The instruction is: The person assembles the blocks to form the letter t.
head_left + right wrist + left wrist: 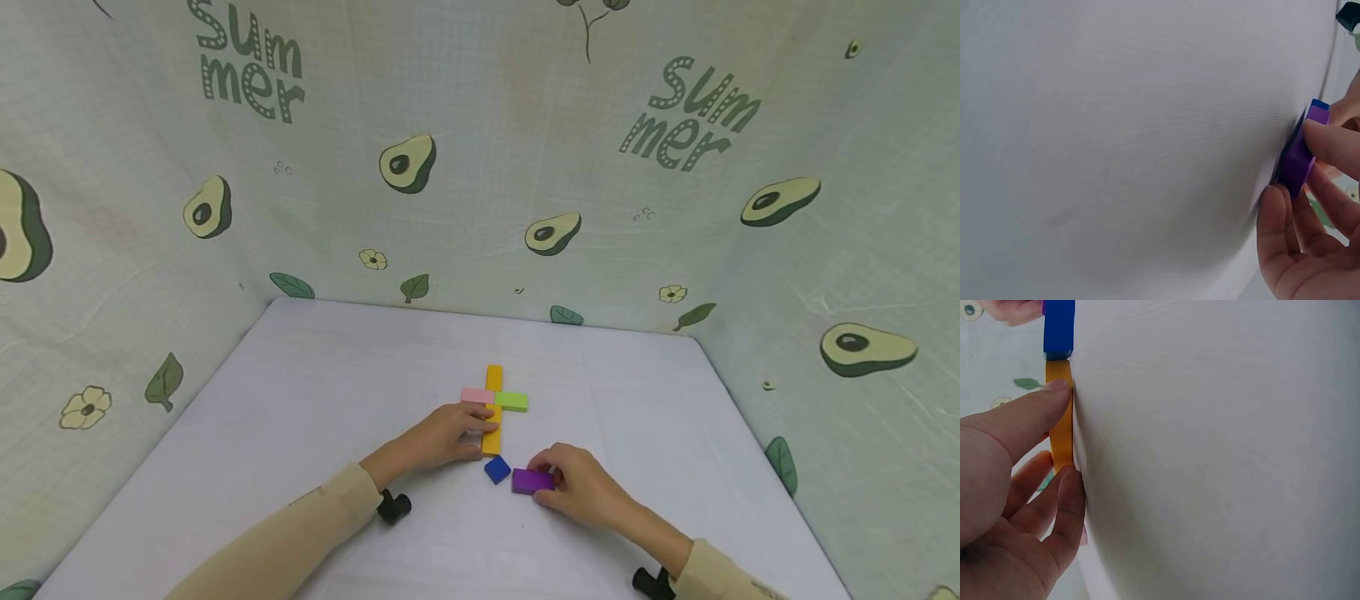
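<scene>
My left hand [448, 435] is at the lower orange block [491, 443], its fingers over the block and its thumb by the near end. In the left wrist view, thumb and fingers hold that orange block [1062, 440] along its length. A purple block [529, 481] is pinched between the thumb and fingers of my right hand [581, 487]. Between the orange and purple blocks lies a small blue block [497, 469], turned at an angle. Beyond the left fingers, a pink block [477, 395] and a green block [512, 402] form a crossbar, with another orange block [494, 377] above.
The blocks lie on a white-covered table [360, 358]. A pale cloth [480, 108] printed with avocados, leaves and lettering stands round the back and sides. Black devices are strapped at both wrists, such as the left wrist device [394, 507].
</scene>
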### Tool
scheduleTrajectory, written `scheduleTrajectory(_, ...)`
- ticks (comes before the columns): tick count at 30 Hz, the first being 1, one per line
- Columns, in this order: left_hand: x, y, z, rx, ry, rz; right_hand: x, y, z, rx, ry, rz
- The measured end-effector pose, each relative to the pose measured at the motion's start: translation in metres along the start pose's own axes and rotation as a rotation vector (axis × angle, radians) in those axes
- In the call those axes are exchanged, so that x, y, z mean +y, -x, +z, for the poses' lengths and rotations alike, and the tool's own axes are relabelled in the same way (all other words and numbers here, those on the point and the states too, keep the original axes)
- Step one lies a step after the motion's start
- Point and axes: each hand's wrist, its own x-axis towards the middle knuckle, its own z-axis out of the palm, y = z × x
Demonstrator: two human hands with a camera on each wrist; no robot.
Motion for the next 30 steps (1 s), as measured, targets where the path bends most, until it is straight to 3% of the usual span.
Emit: scheduleTrajectory(30, 0.0012, 0.0003, 0.0006, -0.006, -0.011, -0.019, -0.0001, -0.0005, 0.0021, 0.003, -0.002, -0.019)
